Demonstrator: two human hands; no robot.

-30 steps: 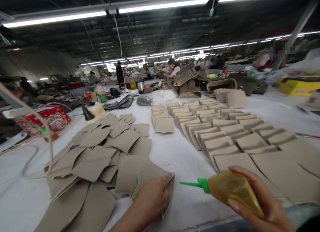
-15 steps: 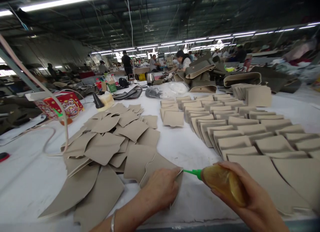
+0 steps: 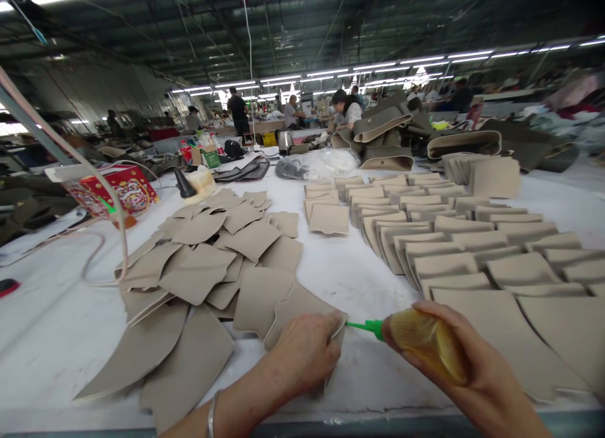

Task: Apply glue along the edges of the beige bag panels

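Observation:
My left hand (image 3: 305,353) lies fingers-down on a tan cut leather piece (image 3: 295,305) at the near edge of the white table (image 3: 352,277), pinning it; the fingers are curled over its right edge. My right hand (image 3: 466,372) is wrapped round a yellow glue bottle (image 3: 428,350) with a green nozzle (image 3: 362,326). The nozzle tip touches the right edge of that piece, beside my left fingertips. A loose heap of similar tan pieces (image 3: 208,261) spreads to the left.
Rows of overlapping tan pieces (image 3: 449,236) cover the right half of the table. A red printed box (image 3: 118,192) and a hanging cable (image 3: 94,186) are at the left. Folded bag shells (image 3: 382,135) and several workers stand at the far end.
The glue bottle moved left until its nozzle reached the edge of the piece under my left hand. The view dropped and shifted slightly; my left hand stayed on the piece.

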